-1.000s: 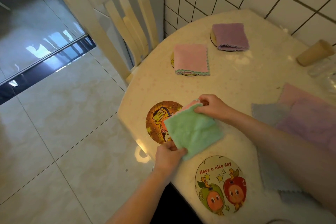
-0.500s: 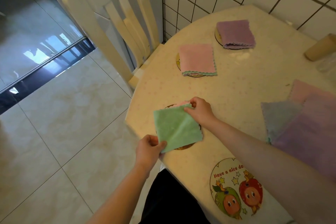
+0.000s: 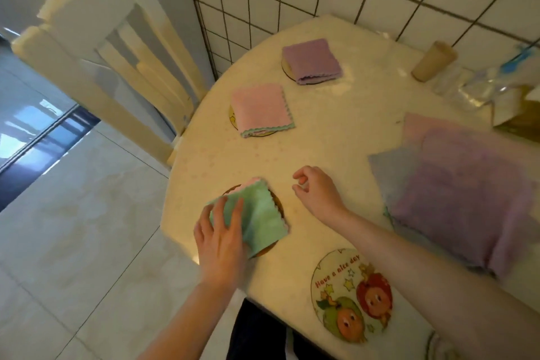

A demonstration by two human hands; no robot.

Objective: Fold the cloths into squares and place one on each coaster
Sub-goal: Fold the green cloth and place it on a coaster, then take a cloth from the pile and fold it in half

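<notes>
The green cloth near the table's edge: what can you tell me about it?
The folded green fleecy cloth is a rough square with wavy scalloped edges; a pink layer peeks out at its far corner. It lies flat on a dark round coaster, mostly covering it. The left hand presses its near-left part with straight fingers. The right hand hovers beside it, not touching.

Folded green cloth: square, pink underside showing at its far edge, lying on a dark round coaster. Folded pink cloth and folded purple cloth: each on its own coaster. Printed fruit-character coaster: bare. Unfolded cloths: stacked flat, overlapping, at the right.
</notes>
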